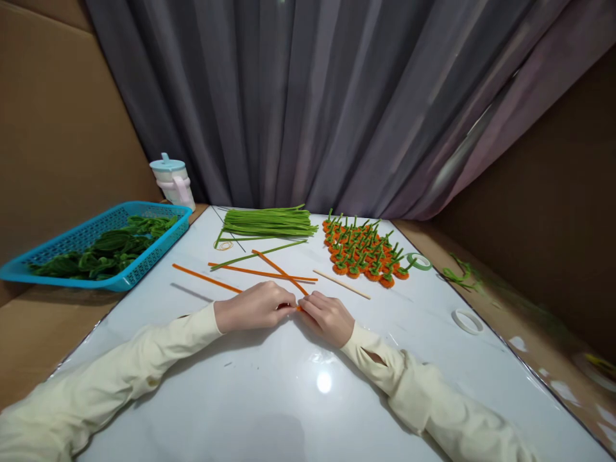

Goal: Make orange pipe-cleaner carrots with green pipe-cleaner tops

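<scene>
Left hand (255,305) and right hand (327,316) meet fingertip to fingertip, both pinching the near end of an orange stem (279,272) that runs away from them. Beyond lie green stems (269,222); beyond the right hand, a stick (341,283) and orange flowers (366,252).

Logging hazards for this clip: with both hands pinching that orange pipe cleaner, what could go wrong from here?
1. The left hand and right hand meet on one orange pipe cleaner that crosses other loose orange stems; pulling it might drag those along.
2. The wooden stick lies loose just beyond the right hand and could be knocked away.
3. The finished orange pieces sit close by; a wide sweep may scatter them.
</scene>
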`<state>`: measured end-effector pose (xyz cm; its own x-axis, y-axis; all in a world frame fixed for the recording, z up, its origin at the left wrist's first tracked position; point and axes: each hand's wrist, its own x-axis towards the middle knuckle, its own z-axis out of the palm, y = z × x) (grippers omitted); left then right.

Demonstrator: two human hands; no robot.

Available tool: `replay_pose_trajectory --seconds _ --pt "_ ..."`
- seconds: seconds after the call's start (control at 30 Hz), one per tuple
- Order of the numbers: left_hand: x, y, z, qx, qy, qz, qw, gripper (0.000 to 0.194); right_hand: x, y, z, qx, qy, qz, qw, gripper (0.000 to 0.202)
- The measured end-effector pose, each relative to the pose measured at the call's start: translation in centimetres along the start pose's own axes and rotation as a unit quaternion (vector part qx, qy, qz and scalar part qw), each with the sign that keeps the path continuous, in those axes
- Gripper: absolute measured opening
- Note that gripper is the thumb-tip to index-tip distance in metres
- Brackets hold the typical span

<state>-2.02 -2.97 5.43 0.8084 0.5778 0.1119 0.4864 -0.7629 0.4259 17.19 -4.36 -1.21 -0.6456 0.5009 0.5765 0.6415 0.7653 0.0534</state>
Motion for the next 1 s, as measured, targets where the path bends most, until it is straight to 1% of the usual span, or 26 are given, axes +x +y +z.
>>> replay_pose_trajectory --seconds 0.2,0.33,0.5,0.6,0.77,1.0 --pt "-0.1 0.08 0.08 0.014 -0.012 0.004 1.0 0.022 -0.16 0.11 0.0 0.007 -0.013 -0.028 1.0 0.025" --pt "-0.08 0.2 0.0 0.012 -0.022 0.007 1.0 0.022 -0.22 0.04 0.05 0.005 -0.01 -0.048 0.999 0.025" --pt "-0.14 0.23 -0.12 -0.003 -0.014 0.006 1.0 0.021 -0.26 -0.13 0.06 -0.007 -0.002 -0.034 0.999 0.026" --pt "-0.21 0.25 -0.05 -0.002 -0.02 0.013 1.0 0.022 -0.34 -0.15 0.13 0.001 0.002 -0.024 1.0 0.028" --pt "-0.22 0.3 0.04 0.002 -0.025 0.016 1.0 0.022 -0.39 -0.08 0.22 -0.005 0.009 -0.03 0.999 0.03" --pt "-0.15 0.35 0.01 0.006 -0.034 0.014 0.999 0.021 -0.3 0.0 -0.12 0.007 -0.013 -0.052 0.999 0.032"
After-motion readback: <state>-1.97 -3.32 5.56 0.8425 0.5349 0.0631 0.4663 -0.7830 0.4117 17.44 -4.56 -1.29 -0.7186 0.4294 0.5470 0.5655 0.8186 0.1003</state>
